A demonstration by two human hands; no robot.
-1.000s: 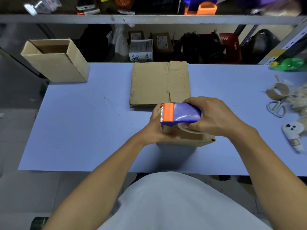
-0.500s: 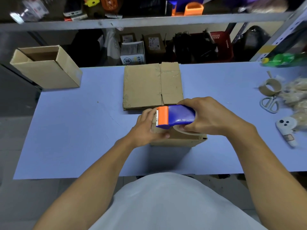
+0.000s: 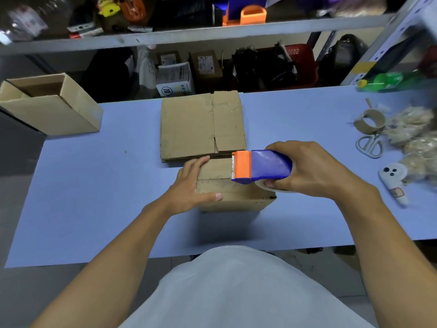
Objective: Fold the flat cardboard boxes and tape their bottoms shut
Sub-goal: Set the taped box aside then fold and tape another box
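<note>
A folded cardboard box point(image 3: 227, 192) stands bottom-up on the blue table point(image 3: 94, 185), its two flaps closed with a seam across the top. My left hand point(image 3: 191, 185) grips its left end, fingers over the far edge and thumb along the near side. My right hand point(image 3: 307, 171) holds a blue and orange tape dispenser point(image 3: 260, 168) over the box's right half, its toothed orange end pointing left. A stack of flat cardboard boxes point(image 3: 201, 126) lies just behind.
An assembled open box point(image 3: 49, 107) stands at the table's far left corner. At the right lie an empty tape core point(image 3: 371, 120), scissors point(image 3: 370, 146), a white utility knife point(image 3: 393, 181), crumpled tape wads point(image 3: 416, 136) and a green bottle point(image 3: 383, 81). Cluttered shelves stand behind.
The tape dispenser has slid right along the box top, uncovering the left part of the seam. My left hand has spread wider over the box's left end.
</note>
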